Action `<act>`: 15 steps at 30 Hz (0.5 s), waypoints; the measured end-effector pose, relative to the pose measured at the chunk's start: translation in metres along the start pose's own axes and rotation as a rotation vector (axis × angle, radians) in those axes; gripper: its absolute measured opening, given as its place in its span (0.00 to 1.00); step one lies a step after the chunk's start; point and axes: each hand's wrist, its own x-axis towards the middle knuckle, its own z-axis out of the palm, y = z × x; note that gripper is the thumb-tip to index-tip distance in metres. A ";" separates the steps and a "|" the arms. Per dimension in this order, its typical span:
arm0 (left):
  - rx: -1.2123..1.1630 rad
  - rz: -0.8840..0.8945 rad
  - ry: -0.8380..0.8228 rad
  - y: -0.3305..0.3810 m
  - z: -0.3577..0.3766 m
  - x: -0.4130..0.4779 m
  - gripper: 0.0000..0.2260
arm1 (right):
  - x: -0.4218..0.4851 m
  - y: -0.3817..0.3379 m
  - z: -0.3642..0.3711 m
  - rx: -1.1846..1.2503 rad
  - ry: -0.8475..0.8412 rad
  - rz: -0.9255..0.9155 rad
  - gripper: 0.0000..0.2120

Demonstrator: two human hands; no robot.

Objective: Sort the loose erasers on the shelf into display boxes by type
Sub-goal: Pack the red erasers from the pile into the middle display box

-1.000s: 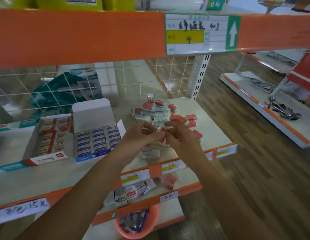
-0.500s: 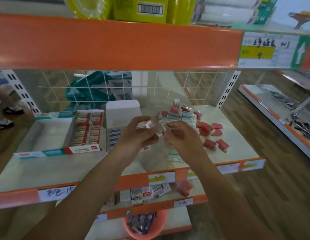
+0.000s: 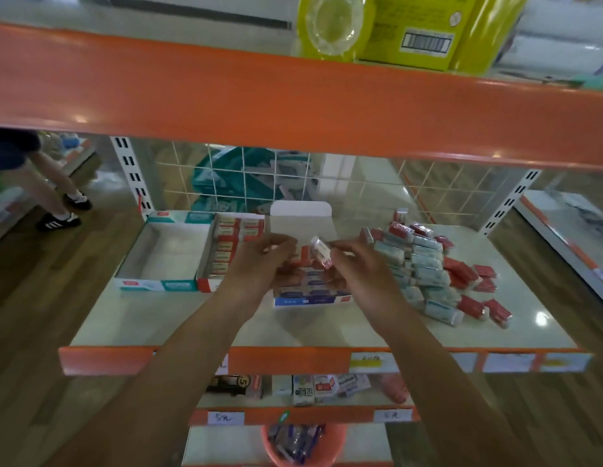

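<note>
Both hands meet above the blue display box (image 3: pixel 311 301) at the shelf's middle. My right hand (image 3: pixel 357 267) pinches a white eraser with a red end (image 3: pixel 322 252) by its top. My left hand (image 3: pixel 263 264) curls round a red-sleeved eraser (image 3: pixel 301 255) right beside it. A teal display box (image 3: pixel 158 284) stands empty on the left, and a red display box (image 3: pixel 226 251) next to it holds rows of red-labelled erasers. A loose pile of teal erasers (image 3: pixel 424 267) and red erasers (image 3: pixel 475 281) lies on the right of the shelf.
The orange upper shelf (image 3: pixel 293 106) hangs low over the work area. A wire grid (image 3: pixel 252 183) backs the shelf. Lower shelves carry small packs (image 3: pixel 306 389) and an orange bucket (image 3: pixel 303 443). A person's legs (image 3: pixel 50 197) stand at far left.
My view has swung left and the shelf now sits centred. Both hands travelled left from the loose pile to above the blue box, carrying the erasers.
</note>
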 end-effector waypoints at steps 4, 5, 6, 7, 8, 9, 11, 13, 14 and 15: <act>-0.019 0.032 -0.022 0.008 -0.031 -0.002 0.07 | 0.010 -0.003 0.025 -0.032 -0.033 -0.019 0.06; 0.002 0.056 -0.048 0.010 -0.039 -0.003 0.09 | 0.013 -0.004 0.032 -0.044 -0.032 -0.020 0.06; 0.063 0.090 -0.066 0.012 -0.047 -0.004 0.10 | 0.017 -0.005 0.038 -0.062 -0.029 -0.025 0.06; 0.164 0.132 -0.068 0.014 -0.054 -0.005 0.12 | 0.020 -0.006 0.045 -0.088 -0.027 -0.033 0.06; 0.267 0.173 -0.058 0.015 -0.061 -0.006 0.14 | 0.022 -0.007 0.051 -0.111 -0.028 -0.045 0.07; 0.339 0.205 -0.042 0.017 -0.068 -0.007 0.15 | 0.024 -0.007 0.057 -0.124 -0.029 -0.059 0.07; 0.417 0.227 -0.009 0.018 -0.080 -0.004 0.17 | 0.028 -0.010 0.068 -0.133 -0.027 -0.081 0.08; 0.472 0.228 0.009 0.018 -0.091 -0.002 0.18 | 0.031 -0.012 0.077 -0.167 -0.021 -0.099 0.09; 0.490 0.236 0.011 0.017 -0.096 -0.001 0.18 | 0.032 -0.012 0.081 -0.180 -0.020 -0.110 0.10; 0.505 0.251 0.010 0.016 -0.101 0.001 0.18 | 0.033 -0.013 0.085 -0.187 -0.020 -0.121 0.10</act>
